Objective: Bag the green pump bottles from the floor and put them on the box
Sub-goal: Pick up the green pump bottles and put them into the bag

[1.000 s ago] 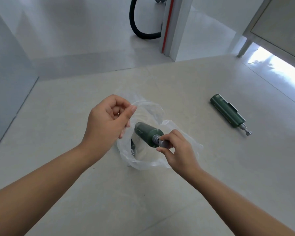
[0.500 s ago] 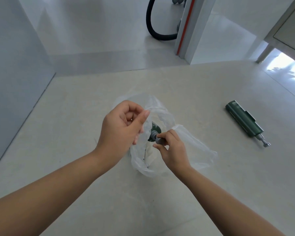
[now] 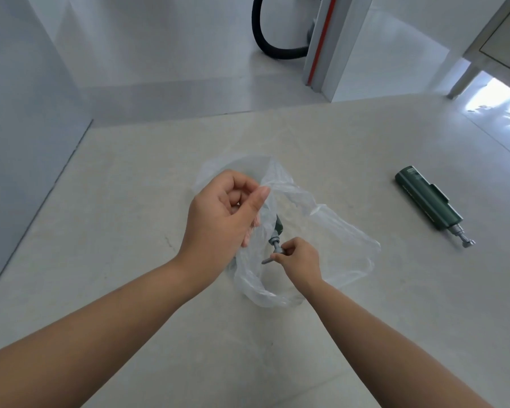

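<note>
Bottle (image 3: 278, 228) going nose-up into bag (image 3: 330, 231): R hand (image 3: 299, 260) grip clamped on pump, L hand (image 3: 221, 213) pinching rim. Keep mouth wide, lower fully w/o snagging, then release.

Left hand (image 3: 218, 213) holding bag (image 3: 336, 245), bottle (image 3: 278, 228) inside

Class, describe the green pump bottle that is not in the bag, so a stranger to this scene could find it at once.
Start at the pale tiled floor, right of the clear plastic bag held by both hands. There the loose bottle lies flat and alone, grey pump pointing toward the viewer. Unlike the bagged bottle, nothing touches or covers it.
</note>
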